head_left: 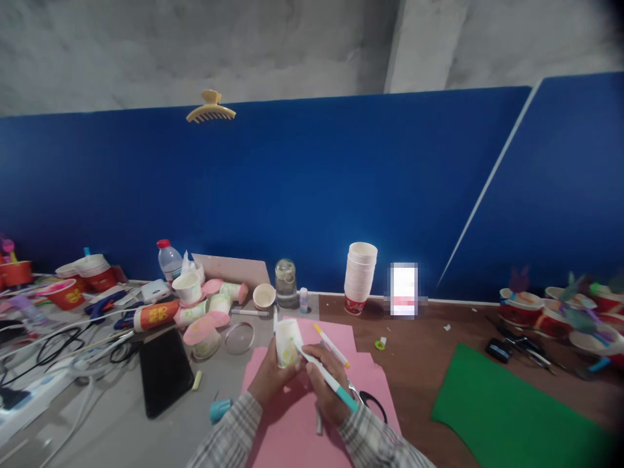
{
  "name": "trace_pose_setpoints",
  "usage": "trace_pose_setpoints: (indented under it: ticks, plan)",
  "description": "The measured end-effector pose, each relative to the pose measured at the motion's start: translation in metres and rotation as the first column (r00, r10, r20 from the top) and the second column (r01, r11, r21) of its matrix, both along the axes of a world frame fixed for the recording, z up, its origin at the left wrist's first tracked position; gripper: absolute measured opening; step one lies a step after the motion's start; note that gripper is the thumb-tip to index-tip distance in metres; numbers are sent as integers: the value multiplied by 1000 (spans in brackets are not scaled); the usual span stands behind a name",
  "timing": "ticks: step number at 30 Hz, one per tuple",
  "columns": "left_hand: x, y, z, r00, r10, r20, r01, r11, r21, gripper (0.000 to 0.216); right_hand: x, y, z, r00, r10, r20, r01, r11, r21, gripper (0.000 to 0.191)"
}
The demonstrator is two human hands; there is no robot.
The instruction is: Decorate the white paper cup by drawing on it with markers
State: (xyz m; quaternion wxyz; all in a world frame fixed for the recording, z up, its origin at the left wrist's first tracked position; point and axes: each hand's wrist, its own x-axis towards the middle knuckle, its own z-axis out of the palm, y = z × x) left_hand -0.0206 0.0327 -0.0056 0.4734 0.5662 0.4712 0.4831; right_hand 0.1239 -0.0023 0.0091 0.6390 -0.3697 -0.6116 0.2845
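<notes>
My left hand (267, 377) is wrapped round a small white paper cup (287, 335) with yellow and green marks on its side. In my right hand (326, 383) is a white and teal marker (344, 394), its tip at the cup's right side; whether it touches cannot be made out. Both hands are over pink paper sheets (292, 435). A white marker with a yellow end (335, 349) lies just beyond my right hand. Black-handled scissors (377, 404) are partly hidden by the right hand and sleeve. A small grey stick (319, 421) rests between my forearms.
Left stand decorated cups (202, 338), a black phone (166, 374), cables, a power strip (39, 390) and a blue tape roll (220, 409). Behind are a glass jar (286, 286) and a tall cup stack (361, 276). Green sheet (507, 416) lies right; a blue partition (312, 195) closes the back.
</notes>
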Motion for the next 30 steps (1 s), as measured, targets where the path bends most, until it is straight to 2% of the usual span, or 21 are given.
trace_pose_setpoints:
  ticks: [20,26,30]
  plan:
    - [1,-1,2,1000,-1,28,1,1000,-9,59,1,1,-3,1000,-23,-16,22,999,-25,22]
    - [2,-2,6,1000,5,12,-5,1000,-28,60,3,1,-7,999,14,35,-12,999,-47,21]
    - [1,0,5,1000,-5,18,5,1000,-18,62,3,2,-8,1000,-19,14,20,999,-31,23]
